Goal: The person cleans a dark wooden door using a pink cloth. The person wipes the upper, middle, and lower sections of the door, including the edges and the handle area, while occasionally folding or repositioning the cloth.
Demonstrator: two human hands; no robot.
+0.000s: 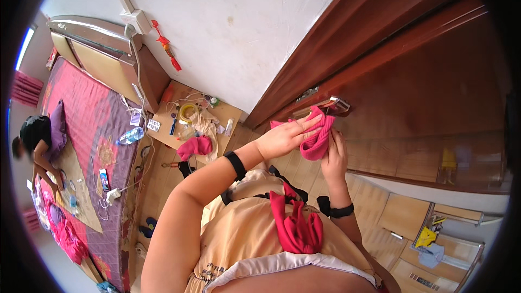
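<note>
A bunched pink cloth (313, 146) is between my two hands, in front of the dark red wooden door. My left hand (282, 140) lies across its left side with the fingers over the folds. From the right, my right hand (335, 154) grips the cloth with its fingers pointing up. Just behind the cloth is the metal door handle (341, 105); I cannot tell whether the cloth touches it. Against the front of my beige shirt hangs a crumpled red cloth (297, 225). Black bands circle both my wrists.
A small wooden table (225, 113) at the left bears a yellow tape roll (189, 112), cables and another pink cloth (195, 147). Beyond it, a bed (92, 108) holds a water bottle (130, 136) and a seated person (39, 144). Dark slippers (148, 227) lie on the floor. A metal rack (448, 241) stands lower right.
</note>
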